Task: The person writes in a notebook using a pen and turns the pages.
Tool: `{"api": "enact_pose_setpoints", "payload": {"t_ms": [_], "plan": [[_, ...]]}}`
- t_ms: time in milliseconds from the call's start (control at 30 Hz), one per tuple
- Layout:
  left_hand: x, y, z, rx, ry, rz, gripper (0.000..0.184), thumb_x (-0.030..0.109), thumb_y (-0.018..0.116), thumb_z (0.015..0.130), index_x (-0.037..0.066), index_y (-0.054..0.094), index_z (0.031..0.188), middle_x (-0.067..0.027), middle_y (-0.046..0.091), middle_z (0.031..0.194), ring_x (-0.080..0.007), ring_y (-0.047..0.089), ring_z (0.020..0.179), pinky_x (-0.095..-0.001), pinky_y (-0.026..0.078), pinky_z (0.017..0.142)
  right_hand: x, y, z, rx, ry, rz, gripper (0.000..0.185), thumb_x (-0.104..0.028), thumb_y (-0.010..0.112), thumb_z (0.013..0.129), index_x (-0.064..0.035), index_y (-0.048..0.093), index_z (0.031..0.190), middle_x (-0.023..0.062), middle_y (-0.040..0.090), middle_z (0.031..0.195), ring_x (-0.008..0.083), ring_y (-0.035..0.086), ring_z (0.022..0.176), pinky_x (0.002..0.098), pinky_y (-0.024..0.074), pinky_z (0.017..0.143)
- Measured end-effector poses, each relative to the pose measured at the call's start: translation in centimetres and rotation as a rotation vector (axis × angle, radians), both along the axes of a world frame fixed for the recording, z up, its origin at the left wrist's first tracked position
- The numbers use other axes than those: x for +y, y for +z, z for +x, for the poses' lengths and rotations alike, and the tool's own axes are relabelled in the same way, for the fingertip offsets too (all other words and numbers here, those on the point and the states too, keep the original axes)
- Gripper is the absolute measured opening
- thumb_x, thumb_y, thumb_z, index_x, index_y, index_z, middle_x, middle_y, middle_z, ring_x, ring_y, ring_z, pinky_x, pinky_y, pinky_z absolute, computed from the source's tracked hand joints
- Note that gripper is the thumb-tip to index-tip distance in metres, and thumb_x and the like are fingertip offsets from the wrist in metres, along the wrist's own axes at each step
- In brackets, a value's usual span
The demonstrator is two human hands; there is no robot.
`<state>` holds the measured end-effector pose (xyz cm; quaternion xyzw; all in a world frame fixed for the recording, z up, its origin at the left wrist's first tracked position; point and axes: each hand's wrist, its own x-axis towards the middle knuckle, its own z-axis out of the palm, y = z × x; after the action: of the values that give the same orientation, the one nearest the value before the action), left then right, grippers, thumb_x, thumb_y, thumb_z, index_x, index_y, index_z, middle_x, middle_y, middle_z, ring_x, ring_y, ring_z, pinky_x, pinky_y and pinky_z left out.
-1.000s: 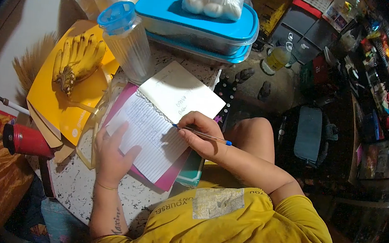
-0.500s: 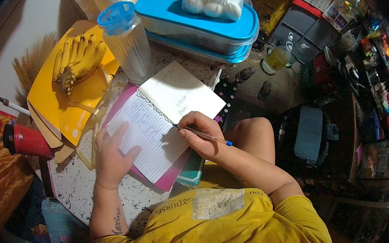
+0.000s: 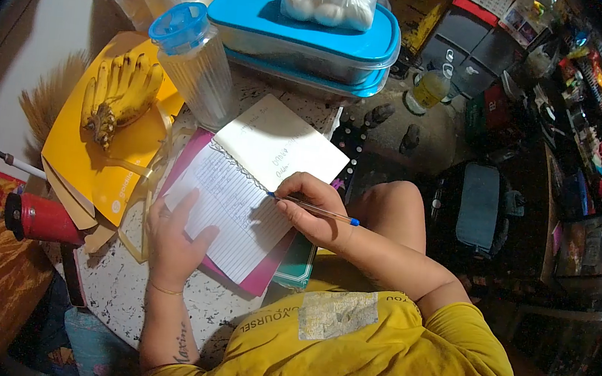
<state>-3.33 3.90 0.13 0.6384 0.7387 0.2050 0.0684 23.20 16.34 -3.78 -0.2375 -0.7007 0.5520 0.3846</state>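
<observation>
A spiral notebook (image 3: 235, 236) lies opened on the table, its lined page partly covered in blue handwriting. Its upper leaf is folded back and carries a few written words. Flat on the left part of the lined page rests my left hand (image 3: 180, 238), fingers spread. My right hand (image 3: 311, 207) pinches a clear ballpoint pen (image 3: 320, 212) with a blue end cap, the tip at the page's right side near the spiral. Under the notebook are a magenta cover or folder (image 3: 255, 283) and a green book (image 3: 296, 264).
Bananas (image 3: 125, 95) lie on a yellow paper bag (image 3: 92, 171) at the left. A lidded pitcher (image 3: 200, 69) and blue-lidded containers (image 3: 252, 13) stand beyond the notebook, with a plastic bag of eggs (image 3: 329, 6) on top. A red tumbler (image 3: 48, 219) is at the table's left edge.
</observation>
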Motion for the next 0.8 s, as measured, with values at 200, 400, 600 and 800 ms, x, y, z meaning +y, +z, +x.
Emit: {"api": "enact_pose_setpoints", "payload": {"t_ms": [200,400,600,800], "plan": [[0.0,0.0,0.1,0.022,0.007,0.004,0.067,0.026,0.085,0.075,0.006,0.065,0.136,-0.0199,0.065,0.132,-0.0409,0.043,0.133,-0.0516,0.034,0.117,0.1,0.0,0.1,-0.013,0.004,0.005,0.021,-0.019,0.067,0.099,-0.0006,0.063,0.108,0.0067,0.064,0.100,0.0137,0.058,0.091,0.0278,0.0469,0.080],[0.0,0.3,0.1,-0.056,0.017,0.000,0.068,0.022,0.085,0.075,0.008,0.064,0.138,-0.0223,0.066,0.130,-0.0418,0.044,0.134,-0.0517,0.031,0.119,0.7,-0.1,0.3,0.417,0.065,-0.599,0.018,-0.010,0.067,0.097,-0.0011,0.060,0.111,0.0094,0.067,0.100,0.0136,0.062,0.083,0.0278,0.0514,0.077],[-0.3,0.3,0.0,-0.049,0.043,-0.008,0.071,0.023,0.087,0.074,0.011,0.063,0.140,-0.0200,0.066,0.134,-0.0413,0.045,0.134,-0.0506,0.030,0.120,1.4,2.7,-0.1,0.268,0.031,-0.646,0.017,-0.006,0.073,0.094,-0.0024,0.064,0.107,0.0078,0.070,0.099,0.0134,0.067,0.090,0.0279,0.0535,0.079],[-0.2,0.0,-0.3,-0.064,-0.004,0.037,0.073,0.027,0.089,0.073,0.013,0.063,0.141,-0.0160,0.067,0.135,-0.0446,0.043,0.135,-0.0522,0.034,0.117,0.4,2.3,-2.4,-0.132,0.141,-0.057,0.013,-0.006,0.080,0.090,-0.0001,0.069,0.094,0.0067,0.072,0.096,0.0103,0.065,0.089,0.0252,0.0514,0.079]]}}
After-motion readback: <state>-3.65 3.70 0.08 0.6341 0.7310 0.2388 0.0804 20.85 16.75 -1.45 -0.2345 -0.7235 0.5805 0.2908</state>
